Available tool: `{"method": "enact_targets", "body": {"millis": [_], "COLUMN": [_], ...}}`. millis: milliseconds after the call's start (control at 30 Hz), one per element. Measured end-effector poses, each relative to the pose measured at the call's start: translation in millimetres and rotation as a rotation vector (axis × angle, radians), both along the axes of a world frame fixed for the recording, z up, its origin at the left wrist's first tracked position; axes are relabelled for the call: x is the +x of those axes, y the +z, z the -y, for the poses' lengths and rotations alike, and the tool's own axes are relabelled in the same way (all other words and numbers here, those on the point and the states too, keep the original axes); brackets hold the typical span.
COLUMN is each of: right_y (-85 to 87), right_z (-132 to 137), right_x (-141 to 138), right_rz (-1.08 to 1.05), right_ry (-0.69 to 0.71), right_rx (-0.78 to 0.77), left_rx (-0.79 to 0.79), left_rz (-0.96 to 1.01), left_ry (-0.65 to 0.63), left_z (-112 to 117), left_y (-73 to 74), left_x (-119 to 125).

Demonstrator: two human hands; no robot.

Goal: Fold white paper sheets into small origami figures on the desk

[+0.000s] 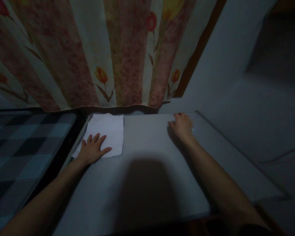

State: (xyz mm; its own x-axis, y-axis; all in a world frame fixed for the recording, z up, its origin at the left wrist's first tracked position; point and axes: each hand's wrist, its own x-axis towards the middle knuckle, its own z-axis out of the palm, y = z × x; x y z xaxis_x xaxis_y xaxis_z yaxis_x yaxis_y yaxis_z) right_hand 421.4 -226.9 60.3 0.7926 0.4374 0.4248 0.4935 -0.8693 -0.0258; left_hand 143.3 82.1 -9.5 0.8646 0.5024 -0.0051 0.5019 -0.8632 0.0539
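My left hand (91,151) lies with spread fingers on a stack of white paper sheets (108,131) at the table's far left corner. The sheets' edges are slightly uneven at the lower right. Toward the far right of the table, my right hand (182,127) is curled downward, close to the tabletop. A small pale scrap (193,129) shows at the outer side of this hand; most of it is hidden. What the curled fingers hold, if anything, is out of sight.
Both hands are over a light grey table (147,137), where a dark shadow falls in front. A checked mattress (27,147) stands along the left side. Behind hangs a striped, tulip-patterned curtain (130,59). A wall (218,72) rises behind and to the right, with a cable (282,156).
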Motion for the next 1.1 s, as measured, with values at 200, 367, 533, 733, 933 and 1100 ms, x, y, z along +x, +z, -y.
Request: {"method": "enact_targets", "body": {"millis": [200, 367, 533, 733, 933, 1100], "right_y": [-12.2, -16.2, -22.7, -29.6, -41.8, -58.3], "right_z": [46, 31, -9, -41, -54, -63], "right_x": [15, 2, -37, -67, -78, -77], "right_rz": [-0.207, -0.257, -0.356, -0.373, -0.506, -0.56], "right_ry": [-0.148, 0.037, 0.673, 0.855, 0.8, 0.716], "right_rx": [-0.22, -0.222, -0.098, -0.051, 0.241, 0.295], "left_rx": [0.072, -0.112, -0.377, -0.37, -0.249, -0.216], "left_rz": [0.344, 0.617, 0.659, 0.434, 0.318, 0.386], "left_ry": [0.058, -0.092, -0.207, -0.278, -0.4, -0.362], "left_z": [15, 46, 75, 88, 100, 107], "left_y": [28.3, 39.2, 28.1, 18.3, 16.4, 4.2], "left_x": [23, 45, 63, 82, 88, 87]}}
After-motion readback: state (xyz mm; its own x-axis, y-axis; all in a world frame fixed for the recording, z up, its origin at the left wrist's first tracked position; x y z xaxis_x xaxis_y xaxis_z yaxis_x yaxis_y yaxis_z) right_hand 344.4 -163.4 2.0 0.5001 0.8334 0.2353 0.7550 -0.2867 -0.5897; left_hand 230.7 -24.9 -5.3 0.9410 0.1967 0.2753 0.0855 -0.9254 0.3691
